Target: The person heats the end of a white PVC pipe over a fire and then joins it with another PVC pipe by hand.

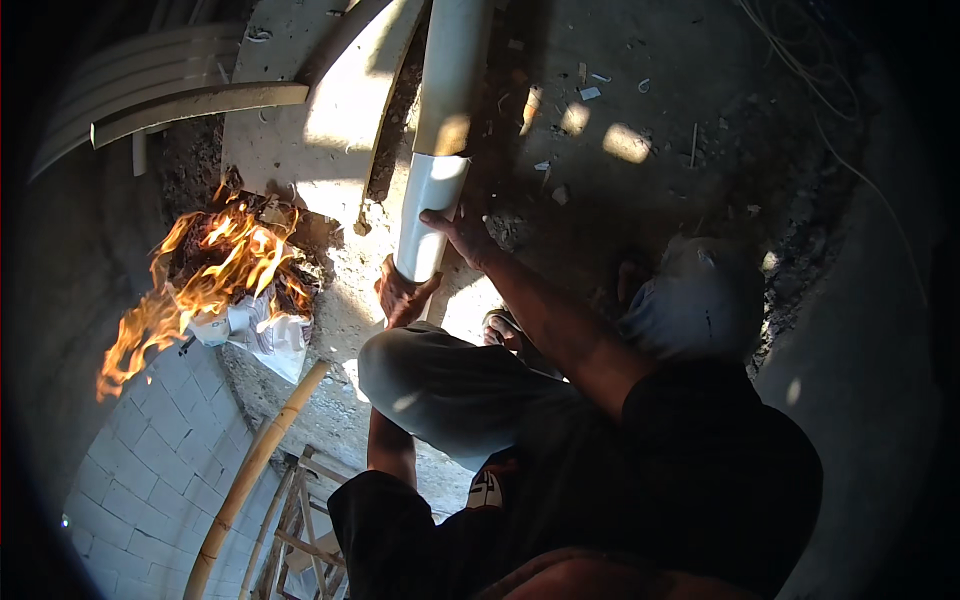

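A short white plastic pipe (433, 200) lies in front of me, its far end meeting a longer, duller pipe (455, 80) that runs off past the top edge. Whether one sits inside the other I cannot tell. My left hand (405, 293) is closed round the near end of the white pipe. On its right side, my right hand (462, 235) grips it with the thumb lying across the top; the other fingers are mostly hidden. Below the hands is my bent knee (430, 375) in grey trousers.
An open fire (235, 255) burns on the ground to the left, with white plastic sheeting (275, 335) at its near edge. A pale board (270, 150) and a curved strip (200, 108) lie beyond. A bamboo pole (255, 465) leans near a block wall (150, 480). Scraps litter the floor.
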`<state>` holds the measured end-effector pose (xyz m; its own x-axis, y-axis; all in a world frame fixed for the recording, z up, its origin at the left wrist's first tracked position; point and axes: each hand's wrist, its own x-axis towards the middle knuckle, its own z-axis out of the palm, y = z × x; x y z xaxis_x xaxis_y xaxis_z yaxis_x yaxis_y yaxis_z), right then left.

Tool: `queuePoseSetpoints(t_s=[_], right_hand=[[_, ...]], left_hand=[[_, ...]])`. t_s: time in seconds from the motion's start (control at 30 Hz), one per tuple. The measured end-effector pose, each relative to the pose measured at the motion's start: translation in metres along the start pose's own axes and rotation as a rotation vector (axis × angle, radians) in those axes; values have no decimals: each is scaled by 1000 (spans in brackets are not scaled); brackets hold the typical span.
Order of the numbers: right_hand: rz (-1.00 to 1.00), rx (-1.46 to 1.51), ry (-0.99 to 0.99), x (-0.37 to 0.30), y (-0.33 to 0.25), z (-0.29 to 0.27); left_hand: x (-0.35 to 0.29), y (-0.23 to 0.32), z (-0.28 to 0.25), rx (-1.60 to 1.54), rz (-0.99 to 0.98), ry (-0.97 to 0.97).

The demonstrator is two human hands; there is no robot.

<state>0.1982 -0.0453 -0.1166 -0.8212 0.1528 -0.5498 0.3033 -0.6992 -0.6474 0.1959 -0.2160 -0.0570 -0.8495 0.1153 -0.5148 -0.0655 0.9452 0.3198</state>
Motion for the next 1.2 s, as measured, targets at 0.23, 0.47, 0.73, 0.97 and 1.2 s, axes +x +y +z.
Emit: queuePoseSetpoints(t_s=[0.23, 0.47, 0.73, 0.97, 1.2], right_hand=[[31, 14, 76, -8, -11, 12], [5, -3, 106, -7, -9, 11], [-60, 39, 83, -7, -5, 12], [-248, -57, 473, 23, 9, -32], [-361, 9, 480, 44, 5, -34]], left_hand=[[-1, 0, -2, -78, -41, -19], [-1, 6, -3, -130, -38, -10], [-1, 5, -5, -75, -42, -11], [2, -3, -1, 57, -4, 38], [0, -2, 1, 142, 0, 52]])
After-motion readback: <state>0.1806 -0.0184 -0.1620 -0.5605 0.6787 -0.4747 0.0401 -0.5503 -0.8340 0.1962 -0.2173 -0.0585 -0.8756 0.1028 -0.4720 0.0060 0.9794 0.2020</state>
